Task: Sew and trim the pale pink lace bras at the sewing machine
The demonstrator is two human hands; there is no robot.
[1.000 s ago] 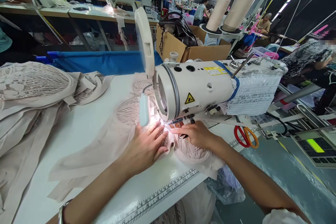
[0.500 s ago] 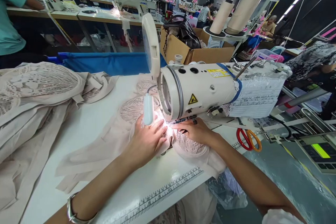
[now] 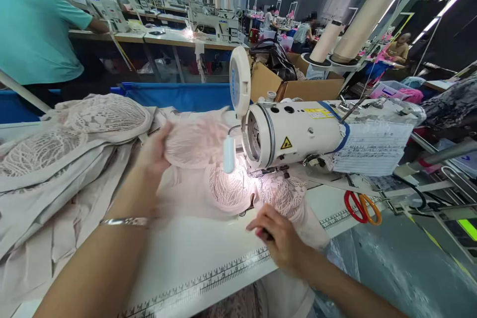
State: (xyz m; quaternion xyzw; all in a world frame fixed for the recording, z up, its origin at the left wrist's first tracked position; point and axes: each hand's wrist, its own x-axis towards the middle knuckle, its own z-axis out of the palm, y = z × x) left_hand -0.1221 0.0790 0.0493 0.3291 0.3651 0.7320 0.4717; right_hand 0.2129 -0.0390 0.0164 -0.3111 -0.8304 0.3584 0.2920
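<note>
My left hand (image 3: 152, 151), smeared by motion, is at the edge of a pale pink lace bra (image 3: 194, 141) left of the sewing machine (image 3: 298, 131). That part of the fabric is blurred along with the hand, and the fingers seem closed on it. Under the lit machine head lie two more lace cups (image 3: 229, 186), next to the pale blue lamp (image 3: 228, 155). My right hand (image 3: 278, 236) is curled just in front of the right-hand cup, apart from the needle area. A small dark thing with a bit of red shows inside its fingers, too hidden to name.
A pile of similar lace bras (image 3: 74, 159) covers the table's left side. Scissors (image 3: 361, 207) with red and orange handles lie at the right edge. A ruler strip (image 3: 231, 273) runs along the front. A cardboard box (image 3: 313, 89) stands behind; a person in teal (image 3: 37, 30) is at far left.
My left hand has moved away from the needle area to the left, dragging fabric. My right hand has drawn back toward the front edge. The view has shifted left.
</note>
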